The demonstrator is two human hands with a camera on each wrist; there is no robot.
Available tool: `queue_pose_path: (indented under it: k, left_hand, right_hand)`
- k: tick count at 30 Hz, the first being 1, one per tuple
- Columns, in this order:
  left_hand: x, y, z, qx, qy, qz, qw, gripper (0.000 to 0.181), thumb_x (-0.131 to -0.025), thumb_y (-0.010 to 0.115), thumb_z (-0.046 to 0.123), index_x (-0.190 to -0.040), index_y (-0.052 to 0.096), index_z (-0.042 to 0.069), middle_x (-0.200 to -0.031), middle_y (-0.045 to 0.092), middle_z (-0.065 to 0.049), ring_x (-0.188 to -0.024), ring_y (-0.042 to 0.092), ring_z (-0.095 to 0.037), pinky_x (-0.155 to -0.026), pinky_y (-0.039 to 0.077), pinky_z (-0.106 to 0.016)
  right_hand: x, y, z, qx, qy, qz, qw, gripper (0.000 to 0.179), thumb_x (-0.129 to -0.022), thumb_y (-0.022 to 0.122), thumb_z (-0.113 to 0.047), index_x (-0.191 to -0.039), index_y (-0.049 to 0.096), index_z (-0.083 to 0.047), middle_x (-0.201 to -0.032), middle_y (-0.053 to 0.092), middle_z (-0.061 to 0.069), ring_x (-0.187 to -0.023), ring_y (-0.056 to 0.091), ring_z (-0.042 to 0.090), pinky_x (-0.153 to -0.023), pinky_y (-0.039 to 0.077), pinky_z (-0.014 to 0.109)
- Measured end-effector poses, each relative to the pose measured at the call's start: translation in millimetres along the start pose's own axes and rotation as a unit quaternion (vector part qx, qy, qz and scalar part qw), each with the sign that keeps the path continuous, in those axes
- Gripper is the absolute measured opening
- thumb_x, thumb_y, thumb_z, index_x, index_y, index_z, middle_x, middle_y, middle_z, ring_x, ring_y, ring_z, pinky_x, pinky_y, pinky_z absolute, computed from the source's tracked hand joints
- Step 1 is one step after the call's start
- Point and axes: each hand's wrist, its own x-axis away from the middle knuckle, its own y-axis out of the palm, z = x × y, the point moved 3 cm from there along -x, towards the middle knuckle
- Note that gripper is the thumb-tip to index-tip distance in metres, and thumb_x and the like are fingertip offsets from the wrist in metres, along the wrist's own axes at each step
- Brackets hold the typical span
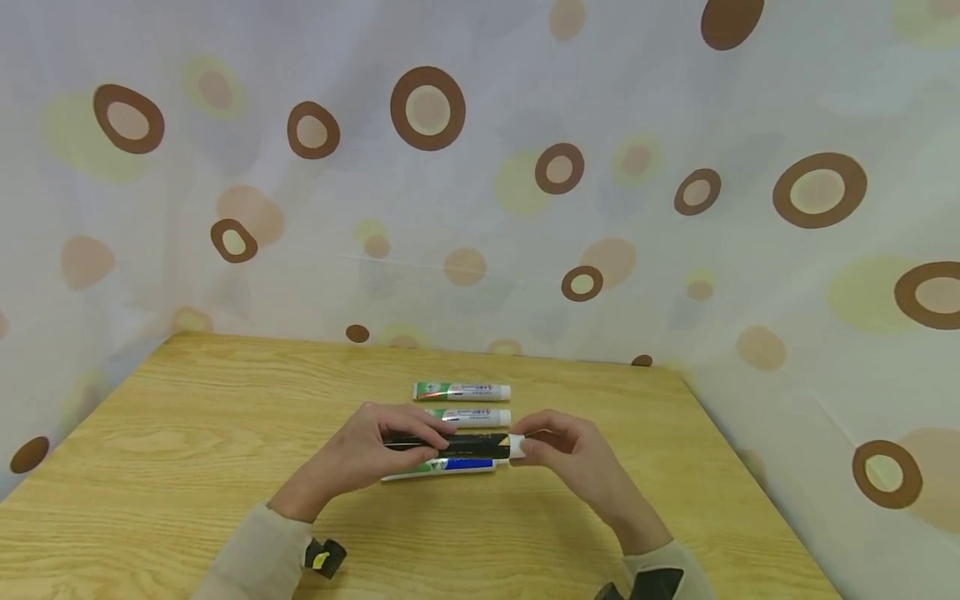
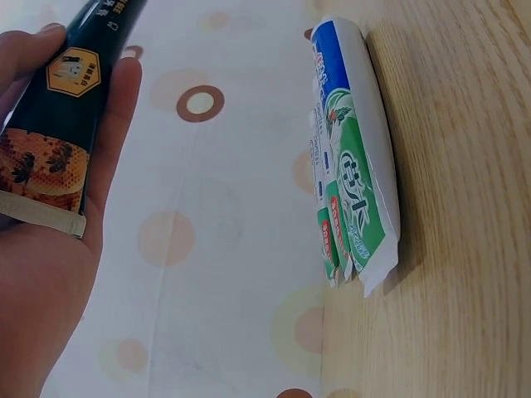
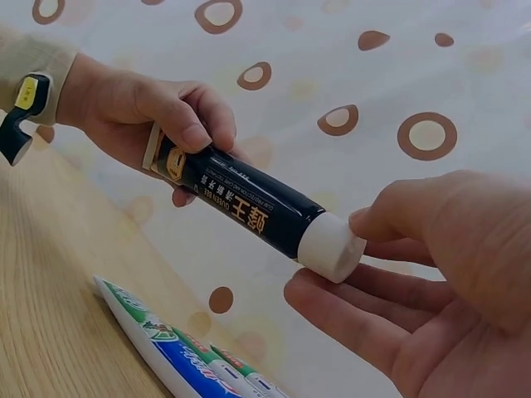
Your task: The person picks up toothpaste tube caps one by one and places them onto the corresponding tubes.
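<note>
A dark toothpaste tube [image 3: 249, 191] with a white cap [image 3: 330, 247] is held up above the table, lying roughly level. My left hand [image 1: 386, 442] grips its body near the flat crimped end, thumb on one side and fingers on the other. With thumb and fingertips, my right hand [image 1: 566, 454] pinches the white cap. Under the dark tube lies a green, blue and white toothpaste tube [image 2: 357, 149], partly covered in the head view. Beyond it rest two smaller green and white tubes, the nearer one [image 1: 480, 417] and the farther one [image 1: 465, 392].
The wood-grain table [image 1: 225, 417] is bordered by a white curtain [image 1: 480, 208] with brown and pale spots at the back and sides. Black straps with small devices sit at both wrists, the left one [image 1: 325, 557] showing a yellow label.
</note>
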Motion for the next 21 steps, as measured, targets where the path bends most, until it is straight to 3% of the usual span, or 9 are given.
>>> queue_pose_path:
  k: [3,8,17,21]
  left_hand:
    - [-0.1,0.4,0.1,0.004,-0.001,-0.004,1.0000,0.014,-0.090,0.073,0.014,-0.103,0.079,0.013,-0.121,0.072,-0.006,-0.116,0.064,-0.012,-0.094,0.053,-0.026]
    - [-0.7,-0.1,0.2,0.002,0.003,-0.002,1.0000,0.014,-0.090,0.073,0.013,-0.103,0.079,0.012,-0.121,0.072,-0.006,-0.115,0.065,-0.012,-0.095,0.053,-0.026]
    - [0.4,1.5,-1.6,-0.003,0.002,-0.002,1.0000,0.017,-0.090,0.074,0.015,-0.107,0.078,0.015,-0.120,0.072,-0.004,-0.114,0.065,-0.011,-0.093,0.054,-0.027]
    - [0.7,1.2,-1.5,-0.007,0.001,-0.002,1.0000,0.017,-0.090,0.074,0.016,-0.107,0.078,0.015,-0.121,0.072,-0.003,-0.115,0.065,-0.011,-0.094,0.053,-0.026]
  right_hand:
    - [0.7,-0.2,0.8,0.015,0.005,0.002,0.9999,0.028,-0.099,0.062,-0.016,-0.122,0.062,0.000,-0.127,0.059,0.022,-0.109,0.067,0.014,-0.091,0.057,0.034]
    - [0.3,0.2,-2.0,0.019,-0.020,-0.011,0.9996,0.032,-0.097,0.063,-0.010,-0.128,0.059,-0.001,-0.133,0.055,0.027,-0.119,0.062,0.013,-0.094,0.054,0.028]
    - [0.3,3.3,1.0,-0.012,-0.016,-0.010,0.9998,0.024,-0.099,0.060,-0.010,-0.117,0.061,0.005,-0.122,0.058,0.025,-0.103,0.070,0.020,-0.087,0.058,0.041]
    - [0.1,3.3,0.3,-0.003,-0.008,-0.006,0.9999,0.027,-0.099,0.061,-0.013,-0.118,0.060,0.006,-0.121,0.058,0.023,-0.102,0.070,0.018,-0.087,0.058,0.040]
